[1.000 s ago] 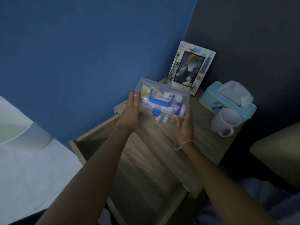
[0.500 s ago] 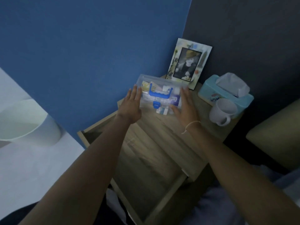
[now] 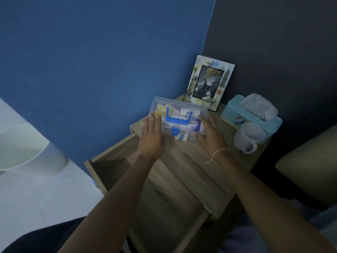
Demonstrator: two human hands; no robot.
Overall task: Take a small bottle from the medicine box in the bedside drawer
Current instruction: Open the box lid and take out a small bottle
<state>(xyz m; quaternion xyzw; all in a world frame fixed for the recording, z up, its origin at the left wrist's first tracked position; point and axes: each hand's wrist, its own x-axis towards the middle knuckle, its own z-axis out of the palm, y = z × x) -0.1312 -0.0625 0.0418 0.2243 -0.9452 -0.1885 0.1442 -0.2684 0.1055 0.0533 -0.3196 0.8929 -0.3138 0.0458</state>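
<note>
The clear plastic medicine box (image 3: 182, 111) with a blue handle (image 3: 177, 120) and blue latch rests on the top of the wooden bedside table (image 3: 235, 157), its lid shut. Packets and a white-and-purple container (image 3: 194, 124) show through the plastic; I cannot single out a small bottle. My left hand (image 3: 151, 138) is at the box's left end, fingers straight and apart. My right hand (image 3: 209, 134) is at its right end, fingers spread along the side. Neither hand wraps the box. The drawer (image 3: 94, 172) below is pulled out.
A photo frame (image 3: 209, 84) leans against the wall behind the box. A light blue tissue box (image 3: 237, 114) and a white mug (image 3: 248, 136) stand at the table's right. A white rounded object (image 3: 27, 150) sits on the floor at left. Blue wall is close behind.
The box has gone from being held in the air to resting on the tabletop. Both hands have loosened from a grip to straight fingers beside its ends.
</note>
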